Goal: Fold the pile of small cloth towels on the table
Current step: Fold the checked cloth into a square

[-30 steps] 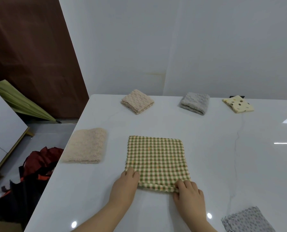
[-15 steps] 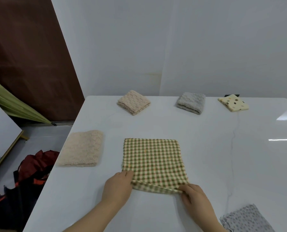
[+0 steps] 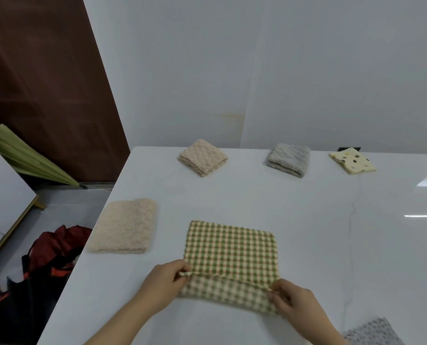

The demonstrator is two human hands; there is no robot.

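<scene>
left hand (image 3: 162, 282) and right hand (image 3: 294, 302) fingers pinch the raised near edge of the green checked towel (image 3: 232, 250) at the white bench's (image 3: 307, 220) near middle, beige towel (image 3: 125, 226) lying left, grey dotted towel (image 3: 371, 332) near right.

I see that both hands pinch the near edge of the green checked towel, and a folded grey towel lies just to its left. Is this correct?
Not quite. In the head view the left hand and right hand do pinch the near edge of the green checked towel, but the folded one just to its left is a beige towel, not grey.
</scene>
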